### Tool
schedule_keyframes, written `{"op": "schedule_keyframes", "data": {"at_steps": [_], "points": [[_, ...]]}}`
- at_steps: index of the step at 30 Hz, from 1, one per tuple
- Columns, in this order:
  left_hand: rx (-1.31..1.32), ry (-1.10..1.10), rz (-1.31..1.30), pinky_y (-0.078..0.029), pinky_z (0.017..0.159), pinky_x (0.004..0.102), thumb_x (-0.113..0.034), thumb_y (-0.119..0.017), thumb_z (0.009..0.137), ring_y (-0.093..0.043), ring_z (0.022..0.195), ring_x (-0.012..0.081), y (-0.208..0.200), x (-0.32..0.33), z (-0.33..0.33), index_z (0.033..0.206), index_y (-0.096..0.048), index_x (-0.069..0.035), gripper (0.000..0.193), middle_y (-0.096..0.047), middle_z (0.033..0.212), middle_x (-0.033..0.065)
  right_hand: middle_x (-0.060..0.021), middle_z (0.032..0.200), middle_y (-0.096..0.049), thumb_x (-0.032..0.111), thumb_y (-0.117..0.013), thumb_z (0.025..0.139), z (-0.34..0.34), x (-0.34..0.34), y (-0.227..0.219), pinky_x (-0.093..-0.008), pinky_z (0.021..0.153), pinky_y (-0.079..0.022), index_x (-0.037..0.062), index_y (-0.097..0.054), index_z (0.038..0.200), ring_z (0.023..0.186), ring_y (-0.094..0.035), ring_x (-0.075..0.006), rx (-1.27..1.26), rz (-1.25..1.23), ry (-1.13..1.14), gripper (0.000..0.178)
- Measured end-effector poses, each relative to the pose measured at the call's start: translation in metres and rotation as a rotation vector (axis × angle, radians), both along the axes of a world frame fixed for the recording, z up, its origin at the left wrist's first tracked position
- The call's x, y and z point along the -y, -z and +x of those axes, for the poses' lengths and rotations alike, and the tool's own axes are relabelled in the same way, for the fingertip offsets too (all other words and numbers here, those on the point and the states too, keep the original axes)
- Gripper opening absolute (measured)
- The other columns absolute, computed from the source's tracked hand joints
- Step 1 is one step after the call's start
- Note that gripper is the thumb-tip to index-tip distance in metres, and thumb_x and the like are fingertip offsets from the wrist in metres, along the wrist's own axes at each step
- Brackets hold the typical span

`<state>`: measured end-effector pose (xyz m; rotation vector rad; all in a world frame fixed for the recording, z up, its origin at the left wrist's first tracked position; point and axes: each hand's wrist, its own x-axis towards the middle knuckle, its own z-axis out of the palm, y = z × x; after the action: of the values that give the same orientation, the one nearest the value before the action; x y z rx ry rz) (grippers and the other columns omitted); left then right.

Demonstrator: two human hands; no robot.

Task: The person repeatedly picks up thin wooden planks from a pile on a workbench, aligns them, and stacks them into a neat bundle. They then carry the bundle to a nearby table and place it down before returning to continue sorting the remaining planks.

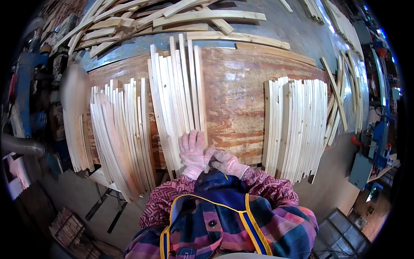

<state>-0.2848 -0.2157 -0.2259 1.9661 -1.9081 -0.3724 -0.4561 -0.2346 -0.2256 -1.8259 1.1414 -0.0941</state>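
Observation:
My left hand [192, 152], in a pale pinkish work glove, lies flat with its fingers stretched out on the near part of a bundle of wooden strips [176, 95]. The strips run away from me, with uneven far ends. Just to its right, my right hand [227, 163], gloved alike, has its fingers curled at the near end of the bundle's rightmost strip [199, 86]. Its fingertips meet the left hand's thumb side, partly hiding the strip's end. Both hands are close to my body at the near edge of the brown wooden tabletop [235, 99].
A neat row of strips [297, 125] stands to the right, and another stack [125, 129] to the left overhangs the near edge. Loose strips [172, 19] lie crisscrossed at the back. More strips [334, 95] lean at the far right. A blurred patch [74, 88] covers something at left.

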Motion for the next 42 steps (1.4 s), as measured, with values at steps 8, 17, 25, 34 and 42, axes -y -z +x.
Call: {"op": "schedule_keyframes", "data": {"at_steps": [8,17,25,34,42], "points": [[0.048,0.007,0.072,-0.037,0.105,0.0534,-0.031,-0.072,0.068,-0.047,0.116,0.0377,-0.012,0.011,0.005,0.122,-0.058,-0.01,0.06,-0.052,0.123,0.0128,-0.0117,0.109,-0.062,0.033,-0.06,0.09,0.018,0.34,0.037,-0.0411,0.086,-0.048,0.0106,-0.059,0.129,0.101,-0.058,-0.0282,-0.112,-0.938,0.228,0.045],[-0.08,-0.09,0.167,-0.043,0.101,0.0496,-0.028,-0.074,0.075,-0.047,0.118,0.0419,-0.037,0.051,0.009,0.127,-0.056,-0.005,0.06,-0.051,0.128,0.0176,-0.0116,0.145,-0.049,0.043,-0.061,0.092,0.087,0.526,-0.04,-0.0379,0.104,-0.043,0.0207,-0.035,0.152,0.129,-0.05,-0.0251,-0.884,-0.534,-0.283,0.069],[-1.416,-0.375,0.101,-0.051,0.09,0.0374,-0.025,-0.071,0.091,-0.059,0.109,0.0267,-0.05,0.208,-0.006,0.142,-0.044,-0.005,0.061,-0.057,0.125,0.018,-0.0128,0.128,-0.063,0.035,-0.062,0.098,0.073,0.391,-0.101,-0.0352,0.104,-0.044,0.0064,-0.057,0.137,0.119,-0.056,-0.0217,0.248,0.108,-0.246,0.048],[-1.36,-0.415,0.177,-0.05,0.098,0.0385,-0.025,-0.068,0.093,-0.058,0.119,0.0285,-0.018,0.176,-0.011,0.133,-0.055,0.001,0.05,-0.057,0.136,0.0155,-0.0091,0.152,-0.042,0.028,-0.054,0.093,0.076,0.603,-0.06,-0.0418,0.114,-0.036,0.0232,-0.039,0.148,0.141,-0.04,-0.0274,-0.909,-0.724,0.084,0.057],[0.078,-0.251,0.108,-0.034,0.111,0.0481,-0.027,-0.069,0.076,-0.037,0.132,0.0417,-0.007,0.125,-0.01,0.141,-0.046,-0.007,0.072,-0.042,0.143,0.017,-0.0065,0.078,-0.066,0.042,-0.06,0.096,-0.008,0.431,-0.035,-0.0333,0.06,-0.054,0.0043,-0.067,0.098,0.071,-0.063,-0.0148,0.007,-0.022,-0.01,0.038]]}}
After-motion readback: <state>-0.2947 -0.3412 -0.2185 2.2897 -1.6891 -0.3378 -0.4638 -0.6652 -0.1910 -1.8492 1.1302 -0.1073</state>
